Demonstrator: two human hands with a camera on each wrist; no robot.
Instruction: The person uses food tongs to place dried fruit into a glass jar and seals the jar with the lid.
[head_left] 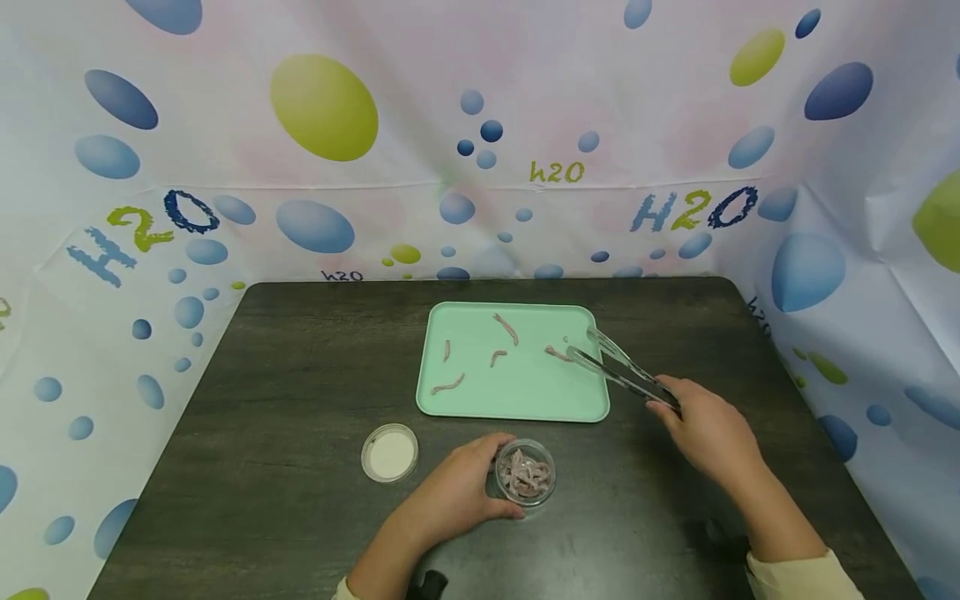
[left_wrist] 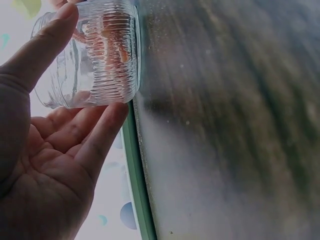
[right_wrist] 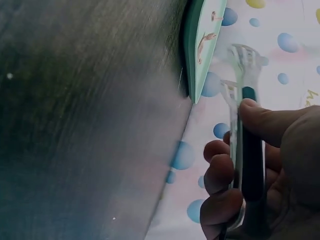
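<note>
My left hand [head_left: 457, 492] holds a small clear glass jar [head_left: 552, 475] on the table, thumb and fingers curved round its side. Inside the jar lies a heap of pinkish, worm-like strips [head_left: 523, 475]. In my right hand [head_left: 708, 429] is a pair of tongs [head_left: 626, 375] with clear tips and dark handles, gripped between thumb and fingers. The tips stand apart over the right side of a pale green tray [head_left: 525, 400]. One strip [head_left: 557, 354] lies beside the nearer tip; contact cannot be made out. Several other strips [head_left: 506, 329] are spread over the tray.
A round lid [head_left: 390, 454] with a pale inside lies left of my left hand. The dark wooden table [head_left: 300, 367] ends at the back against a white sheet [head_left: 420, 100] printed with blue and green bubbles. A small black object [head_left: 430, 583] shows by my left wrist.
</note>
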